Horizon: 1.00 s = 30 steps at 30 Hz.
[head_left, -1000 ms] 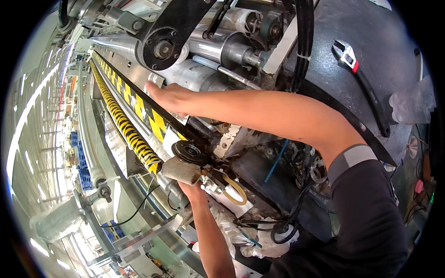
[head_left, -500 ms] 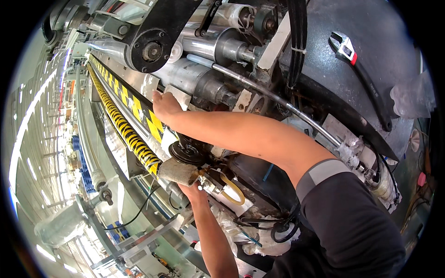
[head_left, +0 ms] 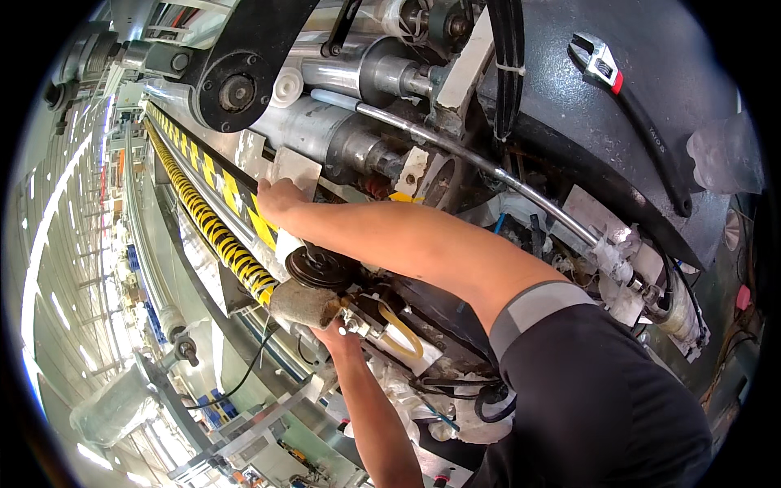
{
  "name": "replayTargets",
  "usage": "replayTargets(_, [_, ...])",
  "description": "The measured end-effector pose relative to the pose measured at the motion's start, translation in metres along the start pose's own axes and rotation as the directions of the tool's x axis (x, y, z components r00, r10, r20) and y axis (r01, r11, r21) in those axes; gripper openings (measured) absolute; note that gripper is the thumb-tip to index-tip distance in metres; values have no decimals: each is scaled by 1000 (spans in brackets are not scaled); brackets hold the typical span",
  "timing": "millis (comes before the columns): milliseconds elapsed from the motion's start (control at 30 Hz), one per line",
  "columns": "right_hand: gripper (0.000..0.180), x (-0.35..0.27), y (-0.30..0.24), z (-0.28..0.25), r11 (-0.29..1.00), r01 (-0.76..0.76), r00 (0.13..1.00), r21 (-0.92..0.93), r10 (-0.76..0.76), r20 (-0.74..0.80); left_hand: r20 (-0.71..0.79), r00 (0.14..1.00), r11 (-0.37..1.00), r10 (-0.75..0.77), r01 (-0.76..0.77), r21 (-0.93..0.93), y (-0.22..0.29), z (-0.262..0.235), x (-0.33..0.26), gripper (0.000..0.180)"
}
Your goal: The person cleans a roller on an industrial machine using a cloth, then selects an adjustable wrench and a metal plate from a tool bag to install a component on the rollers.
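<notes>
My right hand [head_left: 281, 200] reaches across the machine to the edge beside the black-and-yellow striped strip [head_left: 213, 169]. Its fingers look curled down at that edge, and whatever they hold is hidden. A pale flat plate [head_left: 296, 172] lies just beyond the knuckles. Below the right forearm sits a round black grooved disc [head_left: 316, 267]. My left hand [head_left: 331, 332] comes up from below, its fingers hidden behind a tan, rough-surfaced cylinder [head_left: 303, 304] at the near end of the striped roller [head_left: 203, 220]. Beside the left wrist is a yellowish hose loop [head_left: 400, 333].
A black-handled adjustable wrench [head_left: 639, 130] lies on the dark metal surface at the right. A long metal rod [head_left: 472, 159] slants across the machine. Several steel rollers [head_left: 305, 134] and a black arm [head_left: 252, 61] stand beyond my hands. Black cables [head_left: 508, 81] hang near the top.
My view has shifted slightly, so the machine sits a little further left. The right hand's raised fingers have come down and curl at the edge. The left hand stays behind the tan cylinder.
</notes>
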State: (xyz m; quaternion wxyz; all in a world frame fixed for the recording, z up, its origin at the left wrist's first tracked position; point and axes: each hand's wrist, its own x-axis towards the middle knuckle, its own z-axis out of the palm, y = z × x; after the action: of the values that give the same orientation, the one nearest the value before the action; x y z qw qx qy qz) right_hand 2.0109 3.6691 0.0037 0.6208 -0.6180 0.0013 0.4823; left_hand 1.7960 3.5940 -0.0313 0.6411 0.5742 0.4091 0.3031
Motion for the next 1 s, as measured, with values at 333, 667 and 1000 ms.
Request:
replayTargets(333, [57,-33,-4,-8,991,87,962,102,-110,252,82,992,984,91,-103,146,-12,-21,-2,47])
replayTargets(667, [51,-16,14,19,908,356,916,221,-386,112,-34,999,994,8,-4,111,-28,-44,4,35])
replayTargets(1000, [44,-72,-6,-25,796,544,722,264,-605,337,-21,991,990,-132,131,-54,0,-6,-3,36])
